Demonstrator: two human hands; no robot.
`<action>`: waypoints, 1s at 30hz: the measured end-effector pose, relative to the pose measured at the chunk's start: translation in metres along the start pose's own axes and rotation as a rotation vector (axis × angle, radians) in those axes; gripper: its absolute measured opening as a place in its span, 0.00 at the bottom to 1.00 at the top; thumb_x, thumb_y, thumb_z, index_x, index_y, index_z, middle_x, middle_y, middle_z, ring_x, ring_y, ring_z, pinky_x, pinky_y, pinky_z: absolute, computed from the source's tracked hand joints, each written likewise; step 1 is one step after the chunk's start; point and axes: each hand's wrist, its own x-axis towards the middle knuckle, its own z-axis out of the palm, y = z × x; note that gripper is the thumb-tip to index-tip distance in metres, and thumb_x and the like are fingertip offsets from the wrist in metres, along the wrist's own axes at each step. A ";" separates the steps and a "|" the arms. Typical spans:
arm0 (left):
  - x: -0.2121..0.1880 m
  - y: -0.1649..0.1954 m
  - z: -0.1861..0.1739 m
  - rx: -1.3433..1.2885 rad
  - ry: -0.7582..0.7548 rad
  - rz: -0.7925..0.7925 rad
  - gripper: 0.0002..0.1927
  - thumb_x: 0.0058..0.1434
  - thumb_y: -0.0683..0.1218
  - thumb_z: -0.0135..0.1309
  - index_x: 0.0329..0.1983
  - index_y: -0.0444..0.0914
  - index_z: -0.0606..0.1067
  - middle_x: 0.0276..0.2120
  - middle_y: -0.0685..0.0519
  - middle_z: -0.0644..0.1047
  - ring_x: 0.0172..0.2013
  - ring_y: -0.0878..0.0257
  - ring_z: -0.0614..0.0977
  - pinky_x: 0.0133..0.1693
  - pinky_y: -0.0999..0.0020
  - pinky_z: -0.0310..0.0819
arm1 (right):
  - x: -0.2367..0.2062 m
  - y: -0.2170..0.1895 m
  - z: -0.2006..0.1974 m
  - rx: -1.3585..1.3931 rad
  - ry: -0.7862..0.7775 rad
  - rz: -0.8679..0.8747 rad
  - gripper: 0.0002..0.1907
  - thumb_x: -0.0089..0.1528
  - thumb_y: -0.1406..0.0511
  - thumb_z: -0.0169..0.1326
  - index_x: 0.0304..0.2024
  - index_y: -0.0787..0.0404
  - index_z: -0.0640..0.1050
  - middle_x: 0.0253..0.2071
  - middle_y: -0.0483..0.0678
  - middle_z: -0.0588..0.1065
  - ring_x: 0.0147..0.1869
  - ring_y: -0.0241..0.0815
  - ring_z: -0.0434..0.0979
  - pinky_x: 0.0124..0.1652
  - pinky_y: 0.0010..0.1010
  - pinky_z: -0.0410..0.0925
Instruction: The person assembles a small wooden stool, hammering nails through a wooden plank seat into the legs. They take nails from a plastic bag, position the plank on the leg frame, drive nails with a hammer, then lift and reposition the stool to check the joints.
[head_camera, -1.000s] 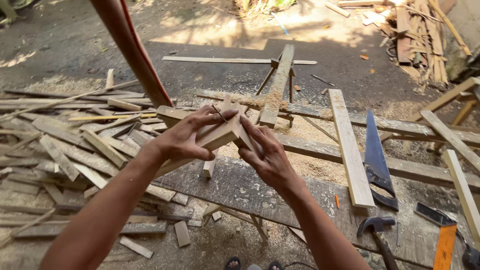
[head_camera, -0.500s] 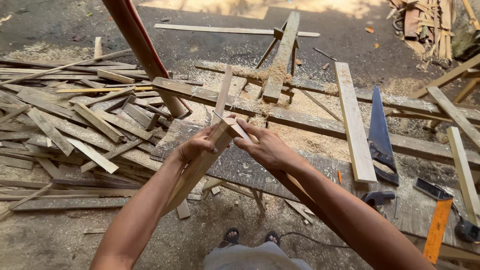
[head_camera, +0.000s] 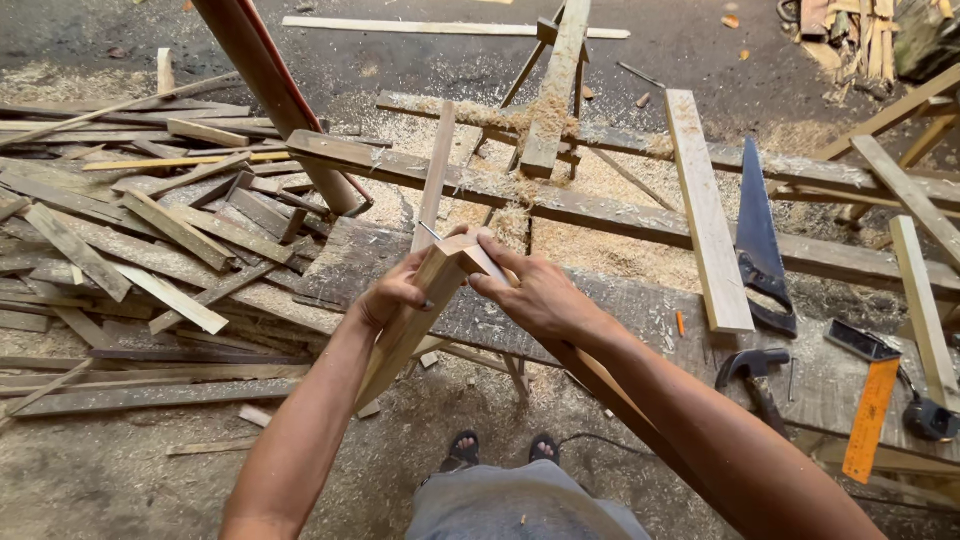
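Head view: Two wooden slats are held end to end in a shallow peak over the plank worktop (head_camera: 640, 300). The left hand (head_camera: 395, 295) is closed around the upper end of the left slat (head_camera: 405, 330), which slopes down towards the ground. The right hand (head_camera: 535, 295) is clenched on the right slat (head_camera: 600, 385), whose lower length is seen running under the forearm. The two ends meet at a mitred joint (head_camera: 460, 258) between the thumbs, just above the worktop's near edge.

Compared with a second earlier, the pieces have been lowered and drawn closer to the body: they were then raised higher over the scrap pile, with the fingers spread around the ends. Half a second ago the slats were already angled downward, and since then the ends have been pressed tighter together, so the joint now looks closed. From this it may be judged that the fit of the two cut ends is being checked, with no fastening yet seen at the joint.

A handsaw (head_camera: 760, 240) is laid to the right beside a pale board (head_camera: 705, 200); a hammer (head_camera: 750, 375) and an orange ruler (head_camera: 870, 420) are set near it. Offcuts (head_camera: 150, 230) are heaped on the ground at left, and sawdust (head_camera: 590, 230) is strewn behind the worktop.
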 end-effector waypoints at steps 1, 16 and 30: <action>-0.002 0.001 0.001 0.004 -0.002 0.006 0.66 0.26 0.54 0.65 0.77 0.50 0.58 0.60 0.50 0.76 0.56 0.55 0.77 0.60 0.55 0.75 | 0.000 0.001 0.002 -0.006 0.017 -0.021 0.37 0.64 0.43 0.43 0.75 0.32 0.54 0.50 0.61 0.78 0.48 0.52 0.82 0.52 0.63 0.74; -0.005 0.009 0.014 -0.040 0.004 -0.009 0.67 0.21 0.48 0.59 0.76 0.45 0.60 0.63 0.49 0.74 0.63 0.52 0.75 0.71 0.58 0.63 | -0.008 0.007 0.009 0.008 0.095 -0.148 0.37 0.63 0.44 0.46 0.74 0.42 0.61 0.37 0.61 0.82 0.37 0.49 0.84 0.48 0.49 0.75; -0.006 0.005 0.018 -0.084 0.042 -0.003 0.65 0.20 0.45 0.58 0.75 0.43 0.63 0.58 0.49 0.78 0.58 0.52 0.78 0.68 0.56 0.68 | -0.017 0.004 0.009 0.029 0.139 -0.234 0.36 0.64 0.43 0.47 0.72 0.44 0.64 0.35 0.55 0.81 0.37 0.44 0.83 0.44 0.48 0.76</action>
